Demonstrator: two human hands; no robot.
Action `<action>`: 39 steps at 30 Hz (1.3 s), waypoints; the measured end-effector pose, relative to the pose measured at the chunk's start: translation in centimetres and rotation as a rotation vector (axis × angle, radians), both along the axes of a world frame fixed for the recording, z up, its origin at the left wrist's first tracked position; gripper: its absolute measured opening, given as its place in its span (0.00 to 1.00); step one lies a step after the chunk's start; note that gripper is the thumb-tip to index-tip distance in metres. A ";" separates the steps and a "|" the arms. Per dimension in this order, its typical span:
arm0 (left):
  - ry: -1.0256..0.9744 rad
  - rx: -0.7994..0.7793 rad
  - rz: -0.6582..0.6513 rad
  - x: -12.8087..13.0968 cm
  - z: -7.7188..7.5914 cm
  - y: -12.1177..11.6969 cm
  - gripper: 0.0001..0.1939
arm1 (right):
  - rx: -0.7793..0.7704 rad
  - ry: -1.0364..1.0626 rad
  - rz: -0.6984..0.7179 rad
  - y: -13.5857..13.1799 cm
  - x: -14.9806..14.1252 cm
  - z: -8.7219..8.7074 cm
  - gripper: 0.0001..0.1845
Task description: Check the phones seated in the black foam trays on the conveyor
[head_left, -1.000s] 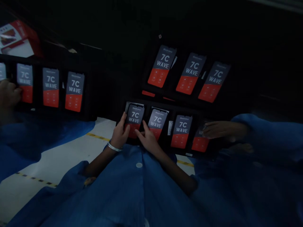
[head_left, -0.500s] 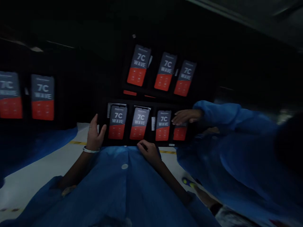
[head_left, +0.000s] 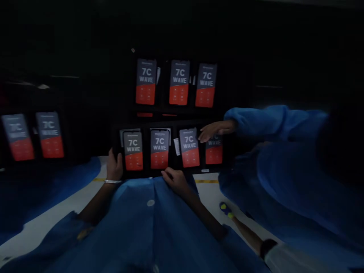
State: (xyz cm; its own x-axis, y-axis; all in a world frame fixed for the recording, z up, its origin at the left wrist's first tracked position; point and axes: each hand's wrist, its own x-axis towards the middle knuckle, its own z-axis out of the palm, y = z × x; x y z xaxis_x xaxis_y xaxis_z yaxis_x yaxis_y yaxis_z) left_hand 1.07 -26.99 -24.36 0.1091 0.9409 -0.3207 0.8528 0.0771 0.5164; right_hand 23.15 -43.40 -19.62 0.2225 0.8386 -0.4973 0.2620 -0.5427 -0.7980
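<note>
A black tray [head_left: 145, 153] holds a row of phone display cards marked "7C WAVE", grey above and red below. The leftmost card [head_left: 133, 151] stands just right of my left hand [head_left: 114, 165], whose curled fingers meet the tray's left edge. A bangle circles that wrist. My right hand [head_left: 175, 180] rests at the tray's lower edge beneath the second card [head_left: 159, 149]. Neither hand holds a card. A co-worker's hand [head_left: 214, 129] reaches over the rightmost card [head_left: 214, 153], hiding its top.
A second black tray [head_left: 163, 110] with similar cards lies beyond. More cards [head_left: 49, 135] sit at far left. My blue coat [head_left: 150, 216] fills the bottom. A co-worker's blue sleeve [head_left: 256, 121] crosses from the right. A pale floor [head_left: 209, 191] with a yellow line shows below.
My hands have drawn back from the two left cards to the tray's edges. The view has swung, shifting the trays left and levelling them. The co-worker's hand has moved in over the rightmost card.
</note>
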 end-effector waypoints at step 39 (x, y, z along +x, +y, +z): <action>-0.276 0.136 -0.334 0.2 0.0 0.8 0.25 | -0.302 0.424 -0.186 10.8 -5.1 0.6 0.40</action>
State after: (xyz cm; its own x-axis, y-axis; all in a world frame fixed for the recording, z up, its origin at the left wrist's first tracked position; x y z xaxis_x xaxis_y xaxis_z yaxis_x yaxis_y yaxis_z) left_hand 1.27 -26.16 -24.33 0.4783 0.8709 -0.1128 0.6480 -0.2633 0.7147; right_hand 18.07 -32.63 -19.06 0.0811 0.6107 -0.7877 -0.1704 -0.7702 -0.6146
